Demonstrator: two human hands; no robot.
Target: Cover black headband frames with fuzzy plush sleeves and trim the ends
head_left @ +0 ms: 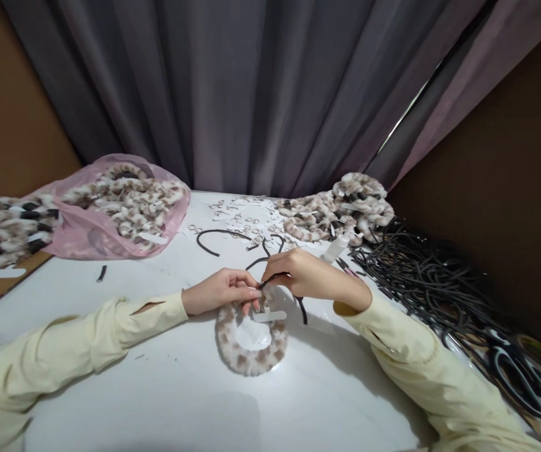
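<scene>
A fluffy white and brown ring (251,363) lies on the white table in front of me, with a white tag (271,316) across its upper right. My left hand (216,291) is closed at the top of the ring, thumb and fingers pinching where its end meets a black cord (274,277). That cord runs into my right hand (315,275), whose bent fingers are closed on it just above the ring. Its fingertips are partly hidden. Black cord also hangs below my right hand and curves behind it.
Furry rings (136,204) fill a pink plastic bag (81,242) at left; more furry rings (359,201) are piled at back right. Small metal rings (251,221) are scattered behind my hands. A small bottle (336,247), black cords (421,270) and scissors (515,380) lie right.
</scene>
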